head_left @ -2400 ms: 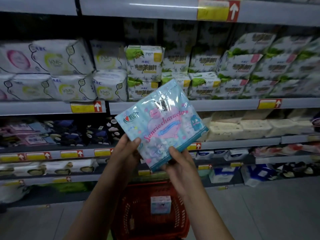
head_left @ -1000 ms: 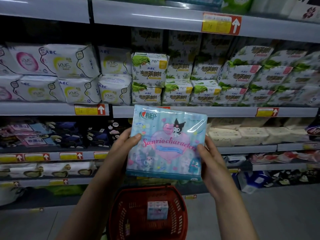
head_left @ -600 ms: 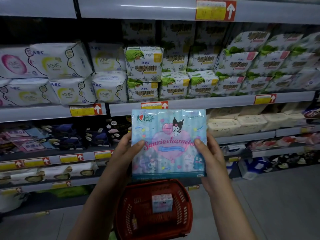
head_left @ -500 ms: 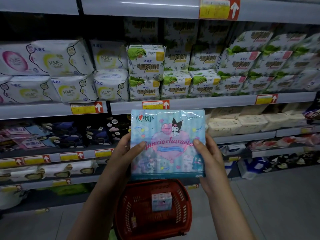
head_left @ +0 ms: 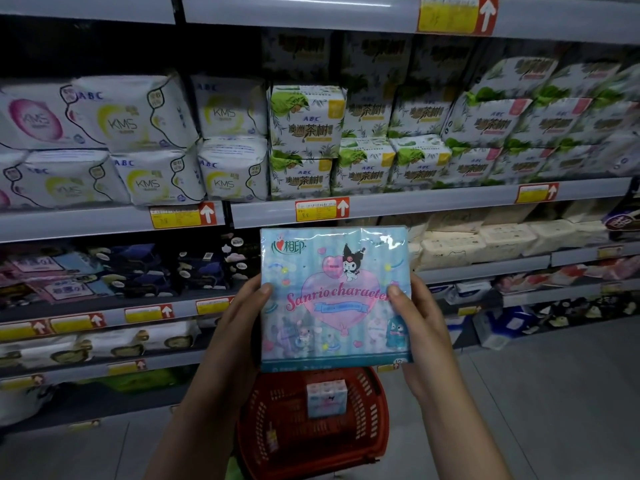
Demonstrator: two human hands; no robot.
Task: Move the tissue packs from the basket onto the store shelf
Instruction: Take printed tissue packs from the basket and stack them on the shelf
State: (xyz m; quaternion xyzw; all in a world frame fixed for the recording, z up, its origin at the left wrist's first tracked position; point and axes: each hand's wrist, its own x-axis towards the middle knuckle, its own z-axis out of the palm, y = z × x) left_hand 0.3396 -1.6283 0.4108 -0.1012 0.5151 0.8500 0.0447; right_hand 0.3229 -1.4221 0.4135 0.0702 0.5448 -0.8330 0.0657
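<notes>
Flat pale-blue plastic-wrapped tissue pack with pink heart print (head_left: 334, 299) held upright before the grey metal store shelf (head_left: 415, 202), left hand (head_left: 242, 317) grasping its left edge, right hand (head_left: 420, 320) grasping its right edge, red plastic mesh basket (head_left: 372, 417) below on the floor, small pale-blue tissue pack (head_left: 326, 398) inside it.

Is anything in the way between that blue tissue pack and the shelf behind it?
Nothing visible. The left hand and right hand hold the tissue pack in open air before the shelf; the spot right behind it is hidden.
</notes>
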